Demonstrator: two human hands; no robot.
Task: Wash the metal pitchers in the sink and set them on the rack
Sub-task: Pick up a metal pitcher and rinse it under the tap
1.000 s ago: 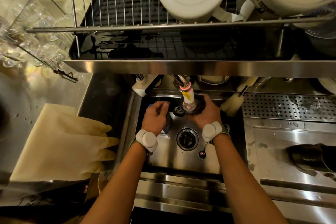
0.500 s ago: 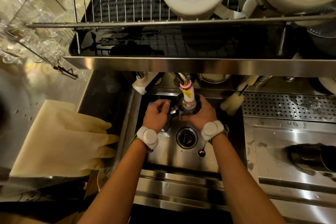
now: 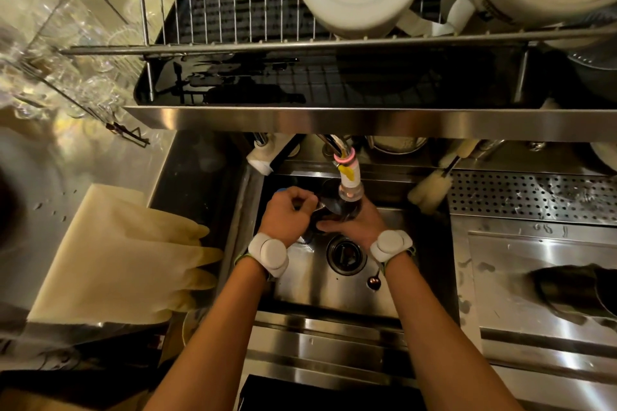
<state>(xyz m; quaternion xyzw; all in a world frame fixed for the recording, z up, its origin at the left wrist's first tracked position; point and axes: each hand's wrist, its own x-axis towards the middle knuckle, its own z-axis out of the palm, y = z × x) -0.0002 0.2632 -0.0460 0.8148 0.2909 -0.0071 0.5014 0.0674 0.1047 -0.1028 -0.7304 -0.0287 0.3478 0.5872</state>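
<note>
We are closing our left hand (image 3: 285, 215) and right hand (image 3: 355, 225) around the metal pitcher (image 3: 337, 207) under the faucet (image 3: 349, 178) over the steel sink (image 3: 334, 290), judging it rigid, light, wet-slick, best gripped by body or handle, wire rack (image 3: 233, 10) waiting beyond.

A dark, shiny metal pitcher (image 3: 337, 207) is held tilted over the steel sink (image 3: 334, 290), just under the tap. The wire rack (image 3: 233, 10) is mounted above.
</note>
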